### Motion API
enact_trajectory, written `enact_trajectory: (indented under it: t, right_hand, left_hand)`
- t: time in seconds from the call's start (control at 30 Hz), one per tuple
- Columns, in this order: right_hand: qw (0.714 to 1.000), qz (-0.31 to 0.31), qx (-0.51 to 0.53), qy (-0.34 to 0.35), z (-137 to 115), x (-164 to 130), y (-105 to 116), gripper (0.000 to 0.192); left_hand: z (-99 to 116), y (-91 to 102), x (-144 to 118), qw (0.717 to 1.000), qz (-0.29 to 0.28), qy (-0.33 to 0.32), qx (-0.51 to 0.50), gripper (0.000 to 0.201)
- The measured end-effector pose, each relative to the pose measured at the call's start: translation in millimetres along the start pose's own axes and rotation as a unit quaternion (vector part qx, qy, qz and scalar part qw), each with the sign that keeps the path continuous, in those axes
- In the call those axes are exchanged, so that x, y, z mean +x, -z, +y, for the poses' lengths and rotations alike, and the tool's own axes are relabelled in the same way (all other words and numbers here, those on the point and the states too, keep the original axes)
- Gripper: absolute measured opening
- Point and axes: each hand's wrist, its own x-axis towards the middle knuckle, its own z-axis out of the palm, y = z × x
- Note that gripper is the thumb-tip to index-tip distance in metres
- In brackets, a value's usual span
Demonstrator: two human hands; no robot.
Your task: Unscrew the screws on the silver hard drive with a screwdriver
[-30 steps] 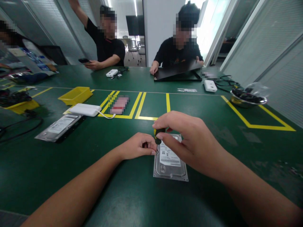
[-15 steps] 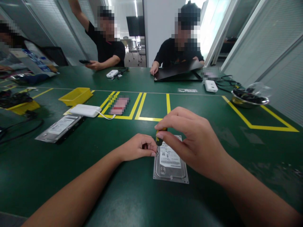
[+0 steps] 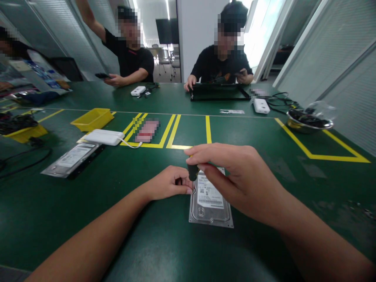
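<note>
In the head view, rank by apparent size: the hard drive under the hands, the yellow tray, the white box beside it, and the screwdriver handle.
1. hard drive, though it is nearest the camera
2. yellow tray and white box, too alike to rank
3. screwdriver handle, mostly hidden by the right hand

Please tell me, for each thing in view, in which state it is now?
Silver hard drive with white label: flat on the green table, label up.
Black-handled screwdriver: upright, tip hidden.
Right hand: pinches the screwdriver.
Left hand: fingers curled beside the drive's corner.
Second silver hard drive: flat, untouched.
Yellow plastic tray: upright; contents not visible.
</note>
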Motion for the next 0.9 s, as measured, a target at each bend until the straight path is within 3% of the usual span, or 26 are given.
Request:
enact_trajectory:
  t: [0.13,0.37,0.7,0.9]
  right_hand:
    - [1.0,0.001,-0.015,0.004,-0.5,-0.9,2.0,0.028]
    - [1.0,-0.001,-0.023,0.016,1.1,1.3,2.0,0.012]
    - [0.999,-0.029,0.005,0.03,1.3,2.3,2.6,0.031]
    - [0.999,-0.025,-0.006,0.031,-2.8,4.6,1.9,0.023]
  left_hand:
    - [3.5,0.9,0.4,1.0,0.001,-0.002,0.006,0.018]
    - [2.0,0.5,0.9,1.0,0.006,0.004,0.008,0.019]
    - [1.6,0.2,-0.1,1.0,0.0,0.017,0.011,0.021]
    - [3.5,-0.4,-0.6,0.999,0.01,0.029,0.031,0.021]
